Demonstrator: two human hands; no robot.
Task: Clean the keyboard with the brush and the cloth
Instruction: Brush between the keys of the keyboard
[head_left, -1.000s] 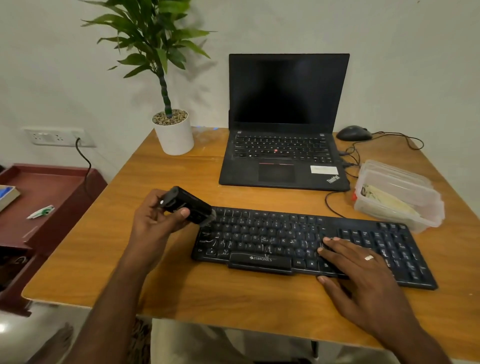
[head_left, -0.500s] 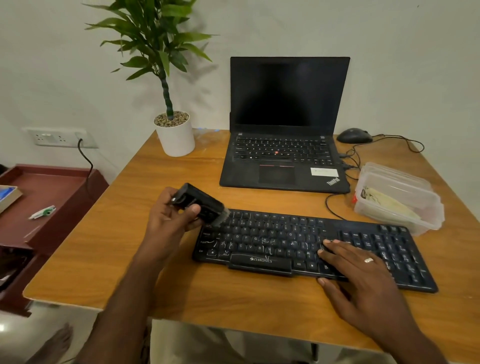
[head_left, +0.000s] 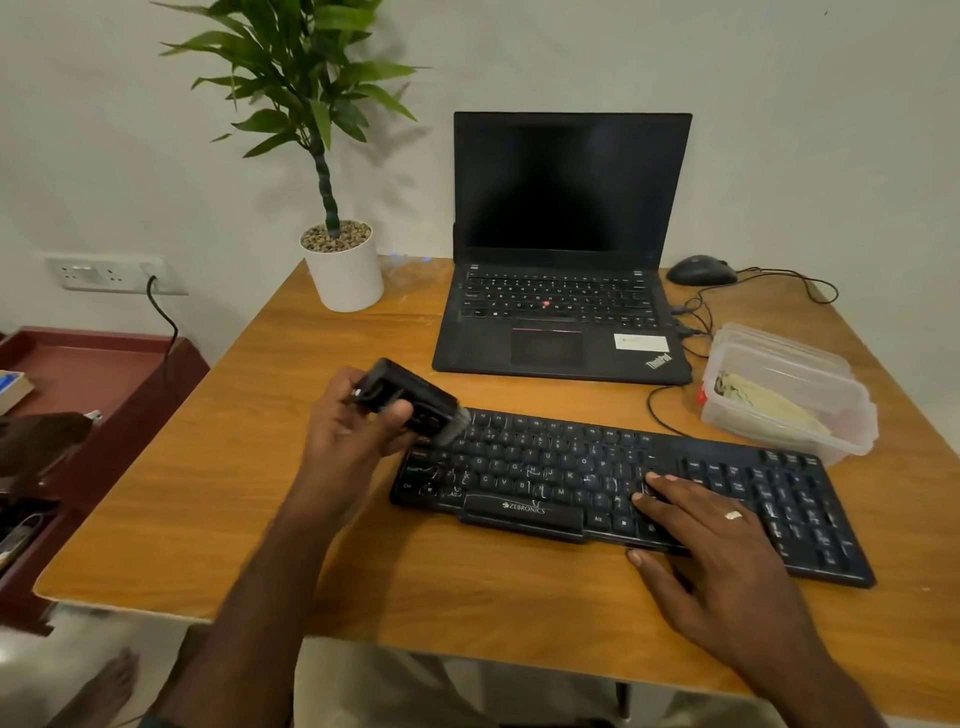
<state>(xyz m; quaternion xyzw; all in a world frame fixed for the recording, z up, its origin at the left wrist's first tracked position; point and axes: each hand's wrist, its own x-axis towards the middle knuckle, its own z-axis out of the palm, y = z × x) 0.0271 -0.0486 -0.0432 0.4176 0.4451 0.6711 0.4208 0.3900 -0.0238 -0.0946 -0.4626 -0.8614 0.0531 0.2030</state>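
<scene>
Background as I am seeing it through the head camera: a plain pale wall (head_left: 779, 104) is running behind everything, evenly lit, taking soft leaf shadows. A white socket plate (head_left: 111, 274) is sitting low on it at the left, a black cord (head_left: 165, 322) hanging from it. A wooden counter (head_left: 260, 493) is filling the middle. A dark red side cabinet (head_left: 93, 364) is standing to its left. Light-coloured floor (head_left: 41, 670) is showing below.

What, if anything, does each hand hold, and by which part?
The left hand grips the black brush by its body, bristles on the keyboard. The right hand holds nothing, resting flat on the keys.
</scene>
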